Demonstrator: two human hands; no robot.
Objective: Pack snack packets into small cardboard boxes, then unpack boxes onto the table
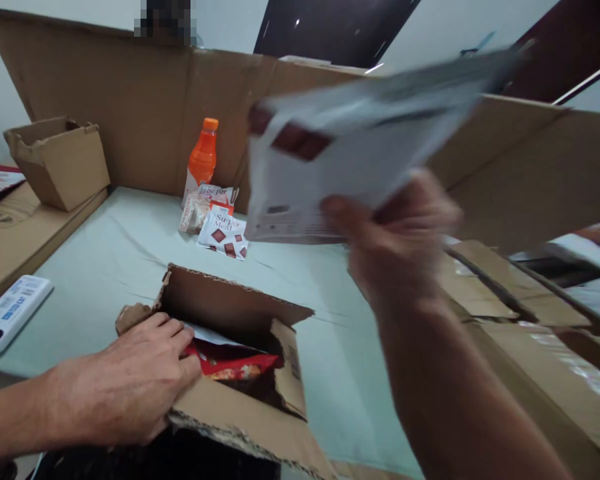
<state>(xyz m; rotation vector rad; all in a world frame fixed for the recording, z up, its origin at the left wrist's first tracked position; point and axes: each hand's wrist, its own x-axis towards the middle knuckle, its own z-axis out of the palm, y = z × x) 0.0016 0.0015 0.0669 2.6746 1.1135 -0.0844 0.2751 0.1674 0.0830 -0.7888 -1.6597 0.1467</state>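
My right hand is raised over the table, pinching a large white packet with dark red diamond marks between thumb and fingers. The packet is tilted and blurred by motion. Closed over the left side of an open cardboard box is my left hand, its fingertips partly hidden inside. A red packet lies in that box, with something white behind it. Further back, a small white packet printed "Super Meal" lies among other small packets, in front of an orange-capped bottle.
A white power bank with a dark display lies at the left table edge. Behind it, a small open carton stands on a flat cardboard box. Tall cardboard walls border the back. More cardboard boxes lie at right.
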